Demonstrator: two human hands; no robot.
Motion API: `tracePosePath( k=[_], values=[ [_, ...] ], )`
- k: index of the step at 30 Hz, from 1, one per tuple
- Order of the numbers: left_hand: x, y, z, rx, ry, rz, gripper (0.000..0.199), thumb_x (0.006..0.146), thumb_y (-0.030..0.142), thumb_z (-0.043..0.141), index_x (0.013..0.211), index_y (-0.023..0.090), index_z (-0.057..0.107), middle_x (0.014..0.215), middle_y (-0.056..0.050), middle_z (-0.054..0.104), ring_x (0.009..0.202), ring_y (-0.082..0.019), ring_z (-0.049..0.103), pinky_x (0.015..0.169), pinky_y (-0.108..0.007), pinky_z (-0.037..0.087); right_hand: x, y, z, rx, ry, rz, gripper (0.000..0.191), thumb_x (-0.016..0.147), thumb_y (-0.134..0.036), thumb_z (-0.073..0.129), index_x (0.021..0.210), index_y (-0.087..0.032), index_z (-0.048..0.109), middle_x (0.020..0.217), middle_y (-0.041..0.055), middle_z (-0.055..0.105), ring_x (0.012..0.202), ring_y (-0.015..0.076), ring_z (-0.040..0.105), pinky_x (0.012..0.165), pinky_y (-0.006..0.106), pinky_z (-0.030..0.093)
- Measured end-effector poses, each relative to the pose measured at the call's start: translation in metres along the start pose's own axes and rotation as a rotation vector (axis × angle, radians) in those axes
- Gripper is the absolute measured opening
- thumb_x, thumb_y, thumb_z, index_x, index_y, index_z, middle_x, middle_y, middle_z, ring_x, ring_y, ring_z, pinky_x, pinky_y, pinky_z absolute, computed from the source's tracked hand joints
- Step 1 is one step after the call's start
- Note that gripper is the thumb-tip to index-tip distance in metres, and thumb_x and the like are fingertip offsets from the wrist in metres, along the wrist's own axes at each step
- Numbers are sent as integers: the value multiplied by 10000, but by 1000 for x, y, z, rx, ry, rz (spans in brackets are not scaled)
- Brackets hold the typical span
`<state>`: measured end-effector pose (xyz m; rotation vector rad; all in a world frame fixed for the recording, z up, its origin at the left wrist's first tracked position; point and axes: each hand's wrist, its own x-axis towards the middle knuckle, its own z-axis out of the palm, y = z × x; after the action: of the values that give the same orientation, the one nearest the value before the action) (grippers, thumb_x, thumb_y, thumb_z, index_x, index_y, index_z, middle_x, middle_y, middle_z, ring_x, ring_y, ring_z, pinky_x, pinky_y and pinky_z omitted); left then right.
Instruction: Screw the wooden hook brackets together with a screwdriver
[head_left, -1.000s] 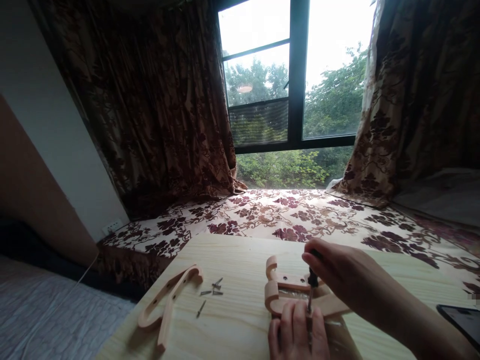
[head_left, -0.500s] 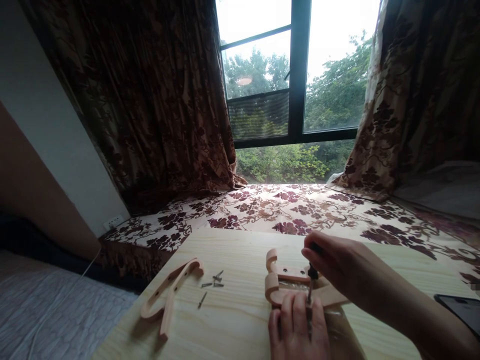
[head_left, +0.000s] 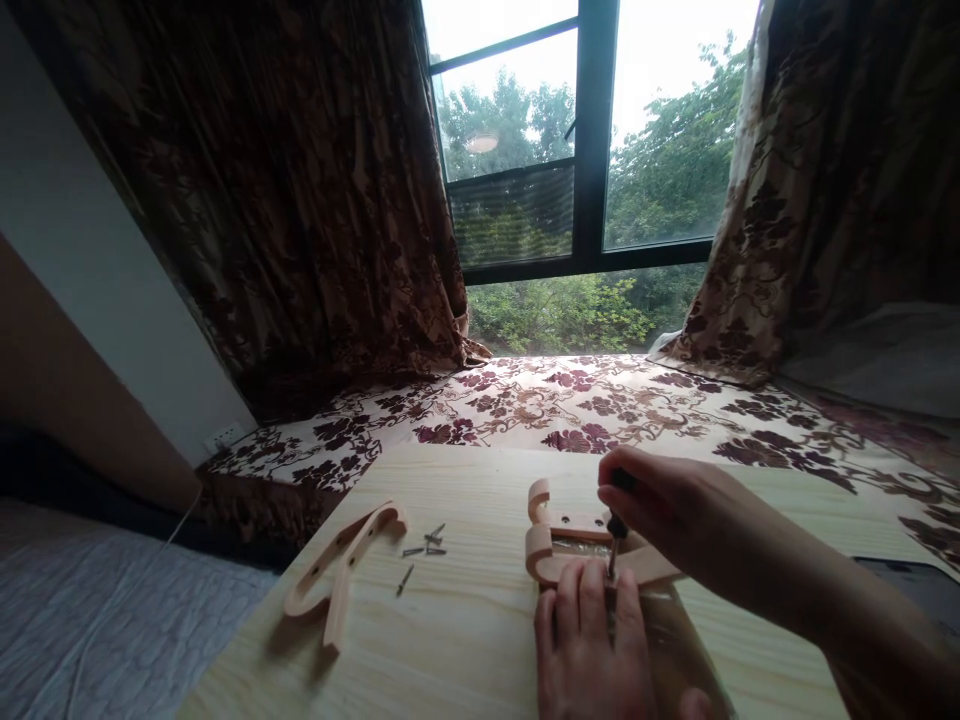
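Observation:
My right hand [head_left: 660, 505] is closed around the dark handle of a screwdriver [head_left: 615, 545], held upright. Its tip meets the nearer curved wooden hook [head_left: 540, 562], where a screw may be hidden by my fingers. With fingers bent over that hook, my left hand [head_left: 592, 640] presses it down from the front. Just behind lies a second wooden hook [head_left: 577, 524] with two dark screw heads or holes showing. Beneath both is a brownish, shiny wrapped piece [head_left: 686, 640]. To the left, a pair of loose wooden hooks [head_left: 352, 560] lies beside several small screws [head_left: 433, 545].
The pale wooden tabletop [head_left: 450, 660] carries all of this. A phone or tablet [head_left: 911, 590] lies at the right, past my forearm. Beyond the table are a floral-covered window seat [head_left: 525, 405], curtains [head_left: 360, 200] and a window. A bed [head_left: 127, 620] is at the left.
The view has tilted slightly, so things sit a little higher in the picture. Both hands stay at the hook, with the screwdriver still upright on it.

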<state>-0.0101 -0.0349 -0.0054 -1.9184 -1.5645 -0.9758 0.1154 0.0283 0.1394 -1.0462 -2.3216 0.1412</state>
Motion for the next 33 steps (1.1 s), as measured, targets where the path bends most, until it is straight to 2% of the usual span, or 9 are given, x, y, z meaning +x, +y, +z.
tracePosePath(
  k=[6,12,18,22,25,29,33],
  values=[
    [0,0,-2,3,-7,-19,516,695,342,567,1207,286,576,1177,-11,661,1057,-254,582,865,-408,426,2,8,6,-18,13,36,200,913,-327,443,737,-236,471,570,-24,575,478,132,486,475,240,354],
    [0,0,-2,11,-12,-1,509,685,321,592,1192,275,588,1163,-27,665,1065,-259,576,872,-405,423,0,7,4,12,-14,30,173,915,-348,470,826,-239,570,619,-27,611,511,127,521,493,235,366],
    [-1,2,-1,7,-20,-14,545,695,343,588,1236,282,554,1176,-27,650,1080,-265,561,892,-412,417,2,9,5,39,-6,40,195,917,-342,455,765,-236,513,589,-31,598,498,126,511,490,232,370],
    [-2,3,2,-8,39,-31,503,698,382,582,1187,266,589,1132,-44,666,1043,-283,572,868,-428,431,4,13,7,16,41,58,202,905,-349,467,741,-234,492,537,-38,582,462,125,511,475,231,362],
    [-1,4,0,-13,-8,-28,521,704,388,581,1210,262,581,1163,-51,660,1067,-290,570,873,-437,438,4,13,7,-21,57,53,192,897,-354,482,751,-232,509,542,-34,591,465,129,520,471,237,350],
    [1,5,-7,-51,-11,-49,552,715,510,589,1211,269,589,1175,-40,664,1078,-285,578,884,-442,434,1,11,6,-6,7,40,130,903,-346,475,870,-251,557,632,-40,618,504,123,529,486,232,357],
    [4,8,-12,-101,1,-84,628,756,681,485,1213,265,595,1187,-33,664,1097,-273,577,912,-443,413,-1,10,6,6,-21,70,158,907,-343,448,799,-247,509,611,-42,582,503,127,488,497,243,349]
  ],
)
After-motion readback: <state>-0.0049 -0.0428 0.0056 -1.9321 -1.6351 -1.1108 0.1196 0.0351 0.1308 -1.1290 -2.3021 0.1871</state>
